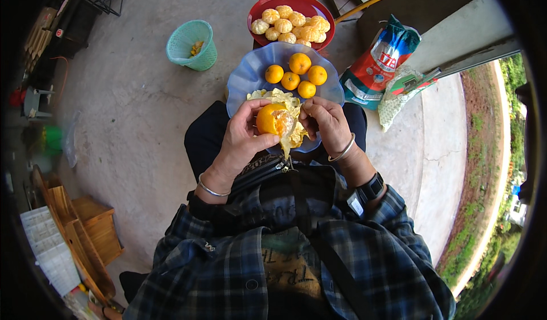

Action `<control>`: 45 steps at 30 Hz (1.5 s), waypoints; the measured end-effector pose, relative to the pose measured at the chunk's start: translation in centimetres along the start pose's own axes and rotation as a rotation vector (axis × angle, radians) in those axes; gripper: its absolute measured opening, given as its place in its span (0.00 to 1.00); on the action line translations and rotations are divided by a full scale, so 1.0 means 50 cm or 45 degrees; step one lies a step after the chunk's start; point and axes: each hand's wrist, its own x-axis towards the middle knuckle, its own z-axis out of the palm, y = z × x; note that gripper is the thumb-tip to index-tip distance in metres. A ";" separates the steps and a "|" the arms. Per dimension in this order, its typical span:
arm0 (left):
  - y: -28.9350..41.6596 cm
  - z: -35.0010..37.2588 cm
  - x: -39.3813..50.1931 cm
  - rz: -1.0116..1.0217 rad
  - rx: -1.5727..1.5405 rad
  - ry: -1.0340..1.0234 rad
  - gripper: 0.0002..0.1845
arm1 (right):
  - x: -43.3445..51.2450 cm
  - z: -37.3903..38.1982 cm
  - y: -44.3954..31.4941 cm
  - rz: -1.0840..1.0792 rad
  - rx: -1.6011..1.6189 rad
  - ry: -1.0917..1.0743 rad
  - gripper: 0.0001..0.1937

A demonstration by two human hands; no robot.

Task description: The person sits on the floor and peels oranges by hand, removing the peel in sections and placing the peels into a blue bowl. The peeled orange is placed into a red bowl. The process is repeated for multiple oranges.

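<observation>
My left hand point(239, 132) holds a partly peeled mandarin orange point(268, 119). Its pale segments show on the right side, and a strip of peel point(287, 145) hangs from it. Just to the right of the fruit, my right hand point(328, 121) has its thumb and fingers drawn together; whether a scrap of peel is between them is hidden. Both hands are above a blue wavy-rimmed plastic basin point(241, 78) at my lap. Several unpeeled mandarins point(300, 63) lie in its far part, with torn peels point(277, 96) on the near side.
Beyond the basin, a red tray point(255, 12) holds several peeled mandarins point(283, 25). A green plastic basket point(207, 59) with some peel inside stands on the concrete floor at left. A printed bag point(376, 68) stands at right. Wooden furniture point(94, 226) is at lower left.
</observation>
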 end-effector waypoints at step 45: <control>0.009 0.011 -0.015 -0.172 -0.082 0.132 0.29 | -0.005 0.021 0.004 -0.260 -0.233 0.033 0.08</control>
